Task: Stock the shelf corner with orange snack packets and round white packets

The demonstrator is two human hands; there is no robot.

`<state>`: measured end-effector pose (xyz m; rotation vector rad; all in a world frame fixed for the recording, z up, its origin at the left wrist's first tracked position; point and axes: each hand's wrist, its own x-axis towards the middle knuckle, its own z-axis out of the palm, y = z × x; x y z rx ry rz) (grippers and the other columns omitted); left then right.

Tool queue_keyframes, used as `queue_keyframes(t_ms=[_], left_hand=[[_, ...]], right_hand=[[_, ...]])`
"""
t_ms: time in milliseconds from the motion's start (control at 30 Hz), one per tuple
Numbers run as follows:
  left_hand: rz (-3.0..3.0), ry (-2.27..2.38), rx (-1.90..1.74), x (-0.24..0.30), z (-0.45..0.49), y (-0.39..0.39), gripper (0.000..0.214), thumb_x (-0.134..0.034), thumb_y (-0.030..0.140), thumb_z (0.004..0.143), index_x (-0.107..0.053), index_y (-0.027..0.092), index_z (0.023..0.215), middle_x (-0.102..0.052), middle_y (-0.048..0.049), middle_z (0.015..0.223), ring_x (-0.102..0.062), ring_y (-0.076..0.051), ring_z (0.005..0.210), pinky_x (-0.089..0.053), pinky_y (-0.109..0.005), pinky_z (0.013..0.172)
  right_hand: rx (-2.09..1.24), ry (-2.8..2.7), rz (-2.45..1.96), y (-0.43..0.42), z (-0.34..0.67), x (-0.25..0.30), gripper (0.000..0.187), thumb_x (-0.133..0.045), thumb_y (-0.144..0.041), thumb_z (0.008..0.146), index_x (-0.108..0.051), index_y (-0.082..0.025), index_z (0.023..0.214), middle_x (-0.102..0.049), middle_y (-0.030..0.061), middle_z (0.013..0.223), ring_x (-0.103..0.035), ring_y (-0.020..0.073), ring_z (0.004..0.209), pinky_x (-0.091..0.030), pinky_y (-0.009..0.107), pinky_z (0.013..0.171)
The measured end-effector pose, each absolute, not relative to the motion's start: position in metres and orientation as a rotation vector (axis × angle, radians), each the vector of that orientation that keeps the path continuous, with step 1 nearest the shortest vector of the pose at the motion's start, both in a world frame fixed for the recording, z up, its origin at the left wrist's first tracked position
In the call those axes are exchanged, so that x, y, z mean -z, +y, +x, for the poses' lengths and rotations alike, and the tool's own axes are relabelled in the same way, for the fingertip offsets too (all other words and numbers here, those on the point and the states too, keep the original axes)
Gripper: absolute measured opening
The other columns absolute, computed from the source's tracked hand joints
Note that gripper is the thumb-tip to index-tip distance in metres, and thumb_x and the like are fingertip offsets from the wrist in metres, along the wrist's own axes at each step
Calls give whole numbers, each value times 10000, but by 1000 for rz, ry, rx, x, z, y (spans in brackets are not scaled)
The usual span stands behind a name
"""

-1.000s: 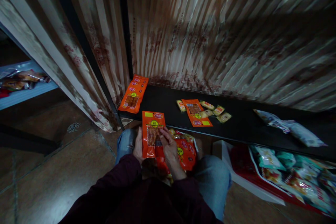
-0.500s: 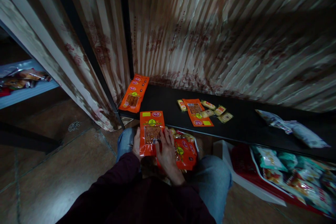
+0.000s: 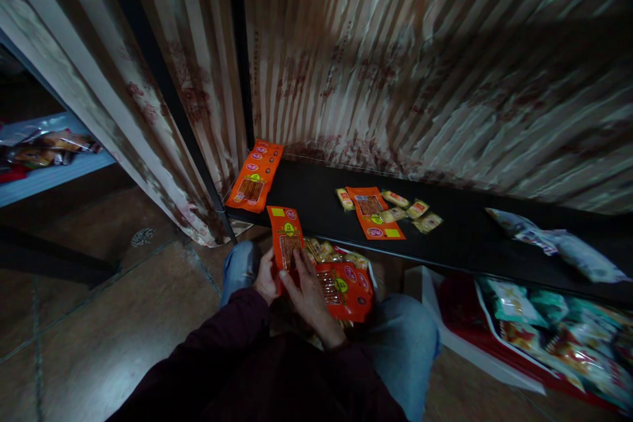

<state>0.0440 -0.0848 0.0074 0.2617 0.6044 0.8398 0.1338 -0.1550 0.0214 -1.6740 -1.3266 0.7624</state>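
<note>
Packet (image 3: 287,227) sits in your hands, between your knees, near the shelf (image 3: 311,191). Half a second ago its front faced you broadly; now it's turned and looks narrower. My read: you're adjusting it, not setting it down. Your left hand (image 3: 268,278) closes round its lower left edge. Your right hand (image 3: 307,293) touches its front, thumb apart from fingers; can't tell whether it grips.
</note>
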Motion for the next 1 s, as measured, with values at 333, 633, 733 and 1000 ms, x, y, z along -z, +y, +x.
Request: queue_keyframes(t_ms=[333,633,733,1000], left_hand=[[327,649,-840,-13,51,-88,383,-698,371,739,-643,210,1082,-702,-59,1032,-601,-266,1109,-462,-371,981],[424,631,-856,-16,56,-91,537,-806,292,658,-624,261,1163,-679,-22,1086,-640,-161,954,-472,-258,875],[437,646,-820,-16,56,-90,594,-804,282,657,-605,273,1218,-682,-36,1101,-640,-181,965,-459,-299,908],[580,718,-921,-19,50,-85,540,-782,206,627,-661,270,1149,-629,-48,1205,-588,-222,1060,-438,-335,934]], right_hand=[[-778,-1256,-1609,-152,130,-31,660,-650,-426,752,-496,-199,1352,-465,101,1432,-410,291,1334,-303,467,1124],[-859,-1057,-1573,-155,139,-34,414,-561,-482,804,-675,-223,1107,-713,93,1050,-647,260,966,-469,403,928],[-879,-969,-1559,-157,142,-36,367,-580,-514,788,-718,-226,970,-730,64,894,-649,236,830,-496,368,843],[-1067,-626,-1398,-156,149,-43,413,-720,-511,678,-728,-198,946,-714,18,727,-638,196,669,-540,323,656]])
